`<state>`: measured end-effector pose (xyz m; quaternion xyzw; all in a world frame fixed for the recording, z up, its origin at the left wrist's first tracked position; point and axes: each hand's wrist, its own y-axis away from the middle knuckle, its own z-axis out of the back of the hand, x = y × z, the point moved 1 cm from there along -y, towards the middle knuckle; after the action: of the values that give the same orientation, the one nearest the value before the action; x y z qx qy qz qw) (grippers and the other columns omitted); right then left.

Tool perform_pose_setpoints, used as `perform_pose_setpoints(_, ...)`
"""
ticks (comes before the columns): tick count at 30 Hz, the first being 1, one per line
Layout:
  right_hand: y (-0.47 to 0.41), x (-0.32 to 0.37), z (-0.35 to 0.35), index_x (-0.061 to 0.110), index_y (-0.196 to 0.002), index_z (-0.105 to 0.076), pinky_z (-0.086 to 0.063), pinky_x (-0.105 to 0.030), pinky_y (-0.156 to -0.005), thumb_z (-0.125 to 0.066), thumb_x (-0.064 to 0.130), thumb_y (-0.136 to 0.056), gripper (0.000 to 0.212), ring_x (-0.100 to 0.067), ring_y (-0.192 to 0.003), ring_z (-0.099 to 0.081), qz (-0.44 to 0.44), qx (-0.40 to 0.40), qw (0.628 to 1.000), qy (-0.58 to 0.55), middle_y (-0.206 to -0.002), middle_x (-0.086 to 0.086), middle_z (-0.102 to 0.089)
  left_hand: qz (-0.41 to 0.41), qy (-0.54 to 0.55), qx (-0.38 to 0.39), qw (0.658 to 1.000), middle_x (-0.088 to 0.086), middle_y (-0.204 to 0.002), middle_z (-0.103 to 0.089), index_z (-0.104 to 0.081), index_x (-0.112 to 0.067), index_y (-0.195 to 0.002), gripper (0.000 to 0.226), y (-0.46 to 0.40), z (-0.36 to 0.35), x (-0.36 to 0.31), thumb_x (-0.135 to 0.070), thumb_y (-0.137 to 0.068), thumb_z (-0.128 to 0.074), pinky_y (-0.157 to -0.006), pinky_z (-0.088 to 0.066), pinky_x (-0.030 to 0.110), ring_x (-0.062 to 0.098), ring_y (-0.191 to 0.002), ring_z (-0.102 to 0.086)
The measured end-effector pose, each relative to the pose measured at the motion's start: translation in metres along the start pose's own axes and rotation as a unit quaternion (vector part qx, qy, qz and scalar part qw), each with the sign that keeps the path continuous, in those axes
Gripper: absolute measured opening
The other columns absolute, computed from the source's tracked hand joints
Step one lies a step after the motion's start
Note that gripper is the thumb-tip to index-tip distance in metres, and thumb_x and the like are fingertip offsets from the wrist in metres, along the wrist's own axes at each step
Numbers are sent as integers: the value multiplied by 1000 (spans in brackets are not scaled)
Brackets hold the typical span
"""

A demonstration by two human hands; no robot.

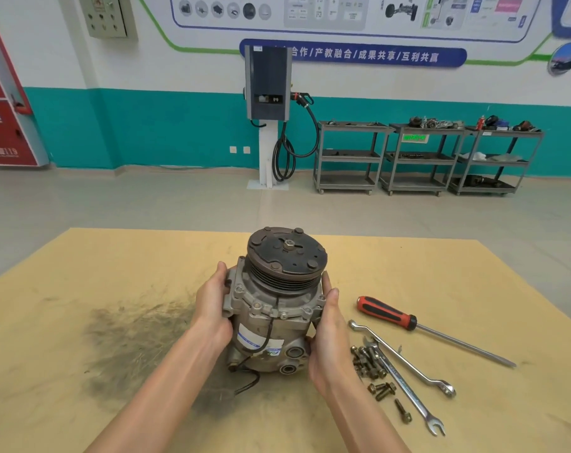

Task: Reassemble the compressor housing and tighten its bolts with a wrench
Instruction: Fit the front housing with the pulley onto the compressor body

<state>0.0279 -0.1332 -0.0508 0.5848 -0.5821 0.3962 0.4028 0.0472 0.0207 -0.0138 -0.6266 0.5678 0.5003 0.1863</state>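
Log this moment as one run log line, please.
both hands: left hand, right hand grip compressor | bolts, wrenches on table | tightening not begun

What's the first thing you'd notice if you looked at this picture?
Right in the middle, the grey compressor with its dark round pulley on top, held between the left hand and the right hand. Just right of it on the yellow board lie a red-handled screwdriver, two wrenches and loose bolts.

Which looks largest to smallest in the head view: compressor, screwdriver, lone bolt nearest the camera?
1. compressor
2. screwdriver, longer but far slimmer, so unsure by length
3. lone bolt, plainly smallest
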Motion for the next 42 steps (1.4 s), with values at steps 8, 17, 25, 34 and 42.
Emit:
perform_pose_setpoints(8, 1, -8, -10, 47, -139, -42, -38, -47, -111, -26, 66, -85, 60, -7, -132, -47, 26, 27, 998, 43, -140, 14, -53, -54, -55, 80, 994, 1, -90, -79, -73, -17, -103, 40, 5, 27, -9, -35, -108, -39, -71, -52, 33, 14, -79, -76)
perform_pose_setpoints(17, -16, 10, -6, 37, -118, -60, -46, -35, -100, -27, 66, -84, 56, -8, -117, -60, 44, 11, 996, 81, -122, 8, -68, -251, -285, 88, 921, -7, -147, -50, -49, -24, -144, 47, 28, 26, -11, -45, -105, -32, -121, -32, 42, 9, -139, -43)
perform_pose_setpoints(25, -28, 9, -15, 27, -114, -64, -46, -33, -99, -28, 61, -90, 55, -7, -110, -64, 83, -15, 995, 48, -111, 10, -72, -300, -324, 79, 894, -2, -151, -49, -42, -18, -150, 75, 27, 26, -4, -60, -90, -25, -121, -29, 42, 11, -143, -39)
perform_pose_setpoints(34, -29, 5, -19, 18, -110, -69, -50, -14, -81, -17, 34, -107, 55, -3, -98, -67, 186, -129, 970, 93, -102, 6, -73, -326, -339, 24, 882, 2, -146, -53, -46, -13, -147, 52, 28, 20, 2, -35, -107, -21, -112, -32, 24, 13, -137, -45)
perform_pose_setpoints(42, -30, 6, -18, 29, -97, -71, -51, -18, -81, -21, 36, -95, 50, -8, -98, -67, 199, -136, 966, 94, -99, 9, -74, -324, -345, 46, 880, 4, -148, -52, -46, -13, -148, 67, 26, 22, 1, -50, -99, -18, -119, -31, 39, 16, -140, -43)
